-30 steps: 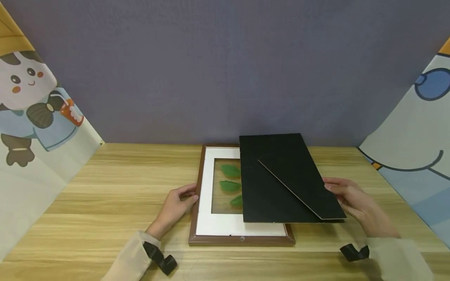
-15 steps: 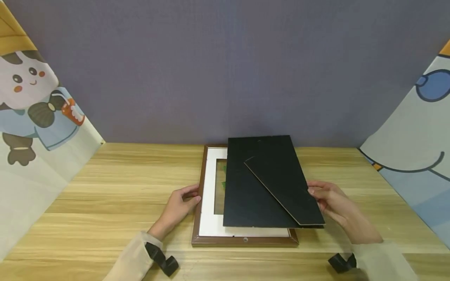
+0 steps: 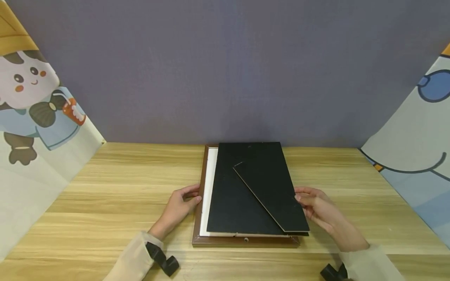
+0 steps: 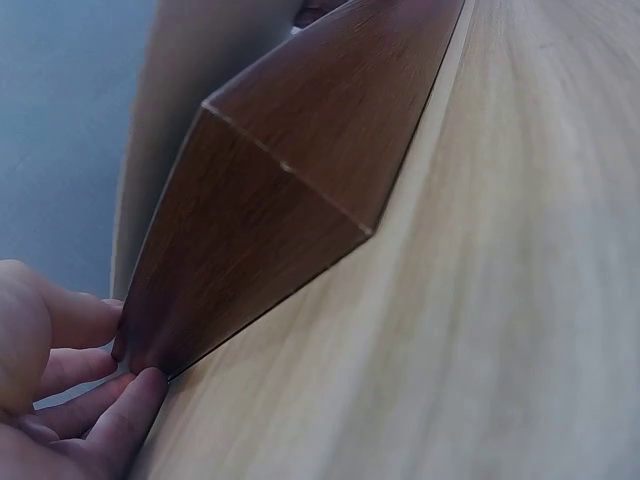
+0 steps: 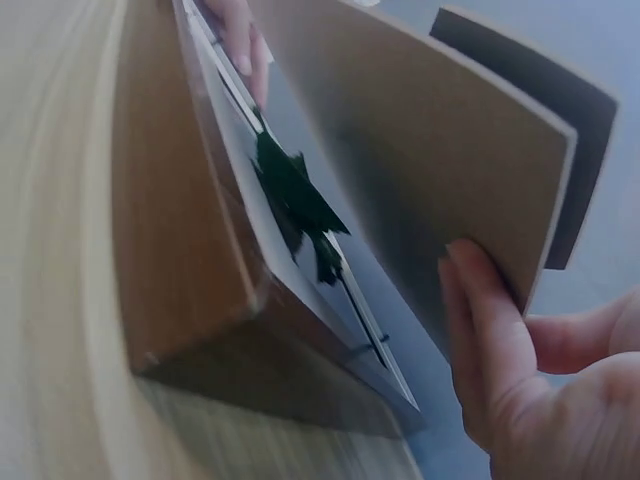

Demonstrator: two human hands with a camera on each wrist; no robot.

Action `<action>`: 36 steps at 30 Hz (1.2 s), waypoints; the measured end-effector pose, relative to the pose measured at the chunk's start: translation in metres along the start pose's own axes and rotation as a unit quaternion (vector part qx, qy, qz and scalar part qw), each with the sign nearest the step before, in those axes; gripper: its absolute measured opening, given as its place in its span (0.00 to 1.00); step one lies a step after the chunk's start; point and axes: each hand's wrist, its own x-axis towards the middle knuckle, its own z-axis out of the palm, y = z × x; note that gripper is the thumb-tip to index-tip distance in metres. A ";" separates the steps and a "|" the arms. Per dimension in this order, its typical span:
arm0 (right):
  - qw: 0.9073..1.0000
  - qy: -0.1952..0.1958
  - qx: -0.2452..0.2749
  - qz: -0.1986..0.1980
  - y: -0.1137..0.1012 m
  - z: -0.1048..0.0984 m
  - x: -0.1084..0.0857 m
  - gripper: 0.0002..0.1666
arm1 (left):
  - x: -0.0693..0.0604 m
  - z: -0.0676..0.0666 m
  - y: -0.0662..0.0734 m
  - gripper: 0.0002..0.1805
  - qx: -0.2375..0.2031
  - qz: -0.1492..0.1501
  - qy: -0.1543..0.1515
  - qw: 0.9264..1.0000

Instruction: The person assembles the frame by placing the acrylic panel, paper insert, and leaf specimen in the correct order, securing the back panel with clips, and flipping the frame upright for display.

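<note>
A brown picture frame (image 3: pixel 246 242) lies on the wooden table, with a white mat (image 3: pixel 210 187) showing along its left side. My left hand (image 3: pixel 179 207) holds its left edge; in the left wrist view the fingertips (image 4: pixel 150 385) meet the frame's side. Over the frame, my right hand (image 3: pixel 321 210) pinches the right edge of a black backing board (image 3: pixel 228 195) with an easel leg (image 3: pixel 277 199). In the right wrist view the board's brown underside (image 5: pixel 430 150) is tilted up, apart from the frame, and dark green leaves (image 5: pixel 295 195) show below it.
The wooden table (image 3: pixel 116 203) spreads out on both sides of the frame. A grey-purple wall (image 3: pixel 225 70) stands right behind it. Cartoon-printed panels flank the table at left (image 3: pixel 31 101) and right (image 3: pixel 415 132).
My right hand has brought the backing board leftward and nearer the front edge, down over the frame, covering the leaves in the head view. My left hand stays at the frame's left edge.
</note>
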 end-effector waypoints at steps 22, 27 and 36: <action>0.997 0.018 -0.052 0.051 0.013 0.022 0.007 0.28 | 0.001 0.000 -0.002 0.21 0.016 -0.008 -0.002 1.000; 0.997 0.014 -0.062 0.048 0.015 0.021 0.009 0.25 | 0.001 0.000 -0.001 0.21 0.013 -0.010 0.001 1.000; 0.999 0.008 -0.036 0.032 0.015 0.019 0.015 0.13 | 0.001 0.000 0.000 0.20 0.001 -0.005 0.003 1.000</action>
